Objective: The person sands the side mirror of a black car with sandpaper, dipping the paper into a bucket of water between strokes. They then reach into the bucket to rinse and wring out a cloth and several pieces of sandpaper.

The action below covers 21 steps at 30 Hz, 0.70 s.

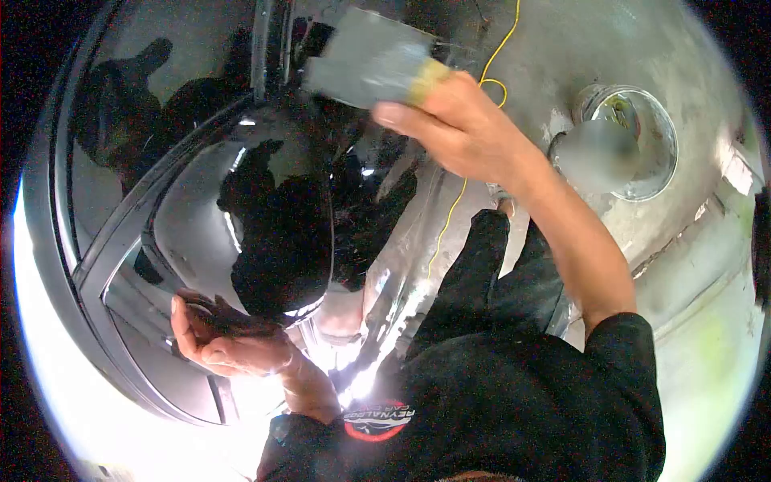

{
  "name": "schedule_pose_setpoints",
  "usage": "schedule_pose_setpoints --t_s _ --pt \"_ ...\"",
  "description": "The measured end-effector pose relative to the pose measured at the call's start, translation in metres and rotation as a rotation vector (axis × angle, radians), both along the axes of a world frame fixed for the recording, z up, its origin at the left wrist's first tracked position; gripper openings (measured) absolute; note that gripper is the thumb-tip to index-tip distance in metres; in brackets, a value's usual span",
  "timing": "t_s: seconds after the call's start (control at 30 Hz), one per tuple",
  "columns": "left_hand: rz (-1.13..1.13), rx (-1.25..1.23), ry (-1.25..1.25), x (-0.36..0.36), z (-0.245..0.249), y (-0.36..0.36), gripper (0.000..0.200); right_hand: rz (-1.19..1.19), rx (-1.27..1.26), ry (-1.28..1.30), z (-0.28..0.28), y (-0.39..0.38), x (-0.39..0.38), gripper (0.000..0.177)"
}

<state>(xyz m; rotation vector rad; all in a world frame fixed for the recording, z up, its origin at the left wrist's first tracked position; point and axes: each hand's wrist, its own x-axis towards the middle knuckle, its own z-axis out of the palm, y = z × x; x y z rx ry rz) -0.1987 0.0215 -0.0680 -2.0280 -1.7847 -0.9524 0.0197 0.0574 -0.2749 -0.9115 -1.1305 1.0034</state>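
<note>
the right hand (470, 124) is closed round a yellow, spongy-looking block (430, 80), thumb on the near side, with a grey, flat, roughly rectangular piece (369, 60) reaching out from it. the piece is a little blurred, so its material cannot be told for sure. the left hand (241, 349) is loosely spread with bent fingers, and nothing shows in its grasp.

between the 2 hands lies a glossy black, rounded shell (277, 217), which looks like the outside mirror housing of a black car. its long axis runs roughly from the far side of the view toward the wearer. the left hand is the nearer to it, just beside its near end; whether skin meets paint there i cannot tell. the grey piece lies past the far end of the shell and to its right, its own long axis running crosswise, leftward from the right hand's fingers. from this angle it is unclear whether the piece touches the car or hangs above it.

left of the shell stands a dark, reflective pane (201, 48). to the right, a round, silver-rimmed bucket (675, 145) stands on the grey concrete floor (554, 48), with a thin yellow cord (504, 44) between bucket and car.
</note>
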Motion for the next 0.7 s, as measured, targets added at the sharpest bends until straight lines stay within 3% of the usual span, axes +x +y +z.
schedule_pose_setpoints --t_s 0.1,0.17,0.4,0.5,0.53,0.6,0.7 --pt "-0.055 0.020 0.015 -0.016 -0.002 0.005 0.075 0.061 -0.031 0.053 -0.008 0.003 0.002 0.046" --pt "-0.043 0.067 0.028 -0.024 0.002 0.001 0.070 0.248 -0.021 -0.077 0.013 0.022 0.019 0.047" --pt "0.157 0.072 0.039 -0.036 0.009 -0.011 0.077 0.235 -0.026 -0.081 0.000 0.018 0.022 0.057" --pt "0.148 0.049 0.088 -0.046 0.011 -0.014 0.078 0.335 0.051 -0.126 0.023 0.050 0.029 0.059" --pt "0.136 0.042 0.115 -0.043 0.012 -0.014 0.078 0.386 0.027 -0.194 0.019 0.046 0.035 0.057" --pt "0.132 0.035 0.121 -0.038 0.011 -0.013 0.076 0.228 0.010 -0.186 -0.004 0.023 0.025 0.053" --pt "0.127 0.015 0.005 -0.048 0.016 -0.017 0.067 0.310 0.034 -0.194 0.007 0.035 0.029 0.046"
